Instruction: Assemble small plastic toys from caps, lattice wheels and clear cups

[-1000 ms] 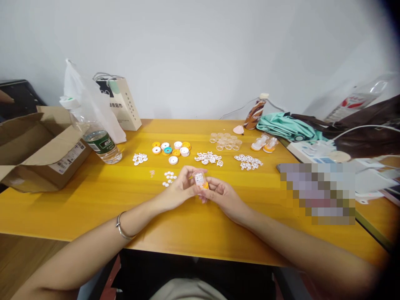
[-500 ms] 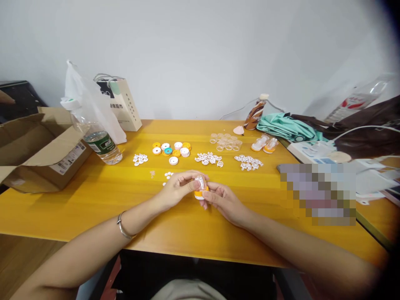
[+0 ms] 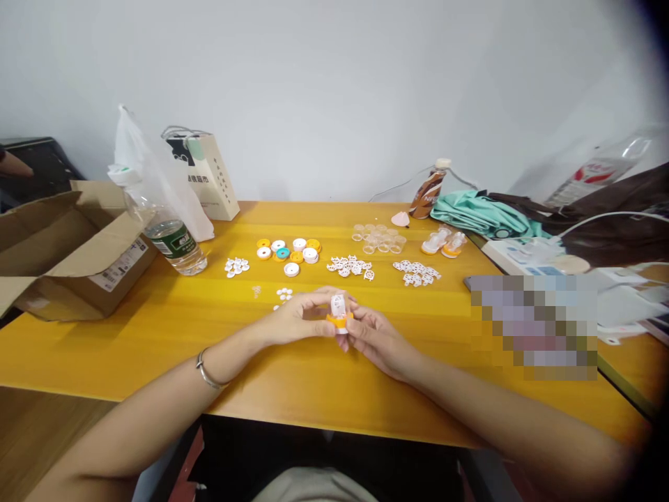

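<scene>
Both hands hold a small plastic cap assembly above the table, a clear upper part on an orange and white base. My left hand grips it from the left, its thumb at the orange rim and its fingers behind. My right hand pinches the base from the right, with some fingertips hidden underneath. Just beyond the left hand lie small white discs. Farther back are white wheel-like pieces and round orange, white and blue caps.
Clear cups, white perforated pieces and two similar cap assemblies sit at the back right. White plugs lie left. A water bottle and cardboard box stand at left; a power strip is at right.
My left thumb has come down from the clear upper part to the orange rim, uncovering more of the top. The cap assembly appears slightly farther right.
</scene>
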`<state>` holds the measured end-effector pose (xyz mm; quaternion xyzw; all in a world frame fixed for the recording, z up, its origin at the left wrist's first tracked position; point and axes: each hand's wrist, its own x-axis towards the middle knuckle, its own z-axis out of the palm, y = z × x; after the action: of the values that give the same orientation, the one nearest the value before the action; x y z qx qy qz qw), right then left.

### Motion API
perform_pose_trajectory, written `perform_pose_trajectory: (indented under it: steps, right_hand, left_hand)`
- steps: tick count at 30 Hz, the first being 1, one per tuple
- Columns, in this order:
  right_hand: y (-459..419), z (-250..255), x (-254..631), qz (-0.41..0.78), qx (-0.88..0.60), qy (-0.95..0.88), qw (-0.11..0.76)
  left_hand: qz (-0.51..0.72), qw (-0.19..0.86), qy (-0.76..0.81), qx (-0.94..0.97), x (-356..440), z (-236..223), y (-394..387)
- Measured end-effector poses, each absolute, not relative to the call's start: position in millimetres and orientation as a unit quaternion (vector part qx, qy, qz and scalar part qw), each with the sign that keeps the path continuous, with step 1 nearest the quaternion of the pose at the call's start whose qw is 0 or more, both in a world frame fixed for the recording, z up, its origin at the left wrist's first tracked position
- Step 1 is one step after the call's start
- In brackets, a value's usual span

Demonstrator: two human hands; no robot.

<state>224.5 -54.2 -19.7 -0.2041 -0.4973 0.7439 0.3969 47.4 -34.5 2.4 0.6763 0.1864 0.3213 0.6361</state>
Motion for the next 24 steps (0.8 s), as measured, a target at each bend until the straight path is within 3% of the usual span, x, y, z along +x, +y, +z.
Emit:
perform_pose_trajectory:
  steps: [4,8,24]
  right_hand:
    - [-50.7,-20.4,225.1,0.778,-0.213,-0.457,0.375]
    - [-48.4,-22.7,227.0,0.812,-0.212,-0.436,0.324]
    - [-51.6,-23.4,221.0,0.753,-0.261,-0.452,0.401]
  left_hand:
    - [0.331,0.576,0.234,0.71,45.3,6.6,-32.1]
    - [0.35,0.584,0.247,0.689,49.2,8.2,-35.2]
    - [0.38,0.626,0.269,0.625,57.7,1.3,-37.4]
